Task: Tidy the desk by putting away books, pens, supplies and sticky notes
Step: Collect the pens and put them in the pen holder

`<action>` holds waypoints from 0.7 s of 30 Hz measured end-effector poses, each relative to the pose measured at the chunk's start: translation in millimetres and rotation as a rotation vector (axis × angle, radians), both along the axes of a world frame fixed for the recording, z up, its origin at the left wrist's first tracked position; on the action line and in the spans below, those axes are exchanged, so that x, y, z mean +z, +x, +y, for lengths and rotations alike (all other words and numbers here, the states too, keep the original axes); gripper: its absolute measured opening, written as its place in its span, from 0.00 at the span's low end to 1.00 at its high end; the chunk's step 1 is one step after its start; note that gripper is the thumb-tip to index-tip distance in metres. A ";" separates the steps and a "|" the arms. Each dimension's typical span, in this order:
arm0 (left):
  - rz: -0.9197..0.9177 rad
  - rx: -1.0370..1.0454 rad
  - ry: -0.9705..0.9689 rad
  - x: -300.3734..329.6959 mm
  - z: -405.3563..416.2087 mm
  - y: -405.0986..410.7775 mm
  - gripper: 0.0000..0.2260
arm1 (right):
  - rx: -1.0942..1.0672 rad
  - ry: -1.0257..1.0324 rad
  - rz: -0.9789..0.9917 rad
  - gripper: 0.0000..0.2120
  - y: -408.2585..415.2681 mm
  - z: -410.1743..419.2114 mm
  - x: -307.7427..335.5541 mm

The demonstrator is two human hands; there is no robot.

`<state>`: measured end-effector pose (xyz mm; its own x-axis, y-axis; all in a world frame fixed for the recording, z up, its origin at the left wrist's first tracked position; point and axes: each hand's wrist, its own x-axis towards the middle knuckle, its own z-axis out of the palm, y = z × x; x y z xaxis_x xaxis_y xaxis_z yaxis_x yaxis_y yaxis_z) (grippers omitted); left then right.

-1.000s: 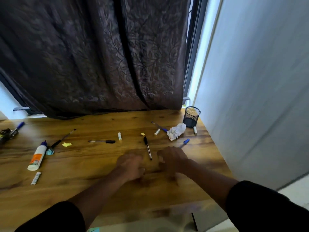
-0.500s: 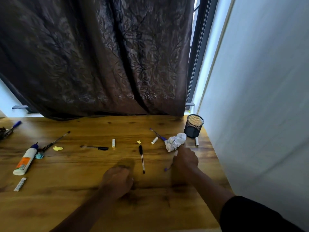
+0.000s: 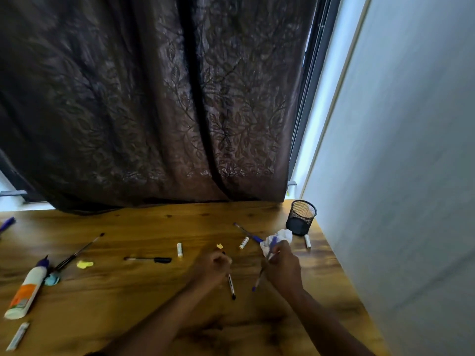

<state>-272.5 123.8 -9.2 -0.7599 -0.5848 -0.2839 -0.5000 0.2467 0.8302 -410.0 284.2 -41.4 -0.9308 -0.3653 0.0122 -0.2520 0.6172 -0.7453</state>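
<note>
Dim room, daylight strip beside curtain (image 3: 154,98); soft motion blur – wide-angle bending at edges

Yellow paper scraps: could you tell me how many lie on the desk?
2 yellow scraps: one beside the paintbrushes, one just beyond the left hand; hands may hide more.

Desk (image 3: 128,312): below the curtain (image 3: 154,98), wall (image 3: 411,176) along its right edge.
Far right corner: mesh cup (image 3: 300,217) standing upright; crumpled paper (image 3: 282,237) just before it, to its left.
Right hand (image 3: 282,268): before the crumpled paper, gripping a pen (image 3: 258,281) lifted at a slant.
Left hand (image 3: 213,265): left of the right hand, over another pen (image 3: 231,286) lying on the desk.
Middle: capped pen (image 3: 149,259) lying crosswise, left of the left hand.
Left edge: glue bottle (image 3: 28,291) lying down, brushes (image 3: 77,253) to its right, behind.
</note>
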 end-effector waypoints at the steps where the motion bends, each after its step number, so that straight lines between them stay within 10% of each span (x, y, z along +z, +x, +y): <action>1: 0.027 0.024 0.208 3.9 -2.6 -5.9 0.07 | 0.056 -0.024 0.038 0.16 5.1 -8.7 4.2; 9: 0.149 0.152 1.064 -3.5 -36.2 -9.9 0.26 | 0.348 0.162 0.046 0.10 57.6 -79.8 34.7; 21: 0.172 0.326 1.067 -32.3 -91.8 23.3 0.24 | 0.199 0.505 -0.041 0.13 31.9 -91.7 -20.4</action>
